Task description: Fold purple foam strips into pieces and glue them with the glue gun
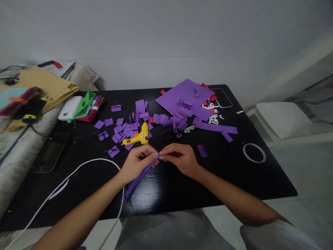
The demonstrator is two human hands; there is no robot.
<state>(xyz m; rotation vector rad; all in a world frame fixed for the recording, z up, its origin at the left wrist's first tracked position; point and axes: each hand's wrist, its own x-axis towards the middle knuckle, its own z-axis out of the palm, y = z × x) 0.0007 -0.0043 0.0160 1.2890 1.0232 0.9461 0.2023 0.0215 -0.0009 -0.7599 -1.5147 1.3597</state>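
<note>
My left hand is closed on a long purple strip, thumb on top, near the strip's upper end. The strip slants down to the lower left, towards the front of the table. My right hand pinches the tip of the same strip, its fingertips close to those of the left. Just beyond the left hand lies a yellow glue gun on its side. Around the gun are many small folded purple pieces. A single purple piece lies to the right of my right hand.
A large purple sheet lies at the back, near red and white scraps. Scissors and a tape ring are on the black table. A white cable loops at the left. Coloured bundles lie back left.
</note>
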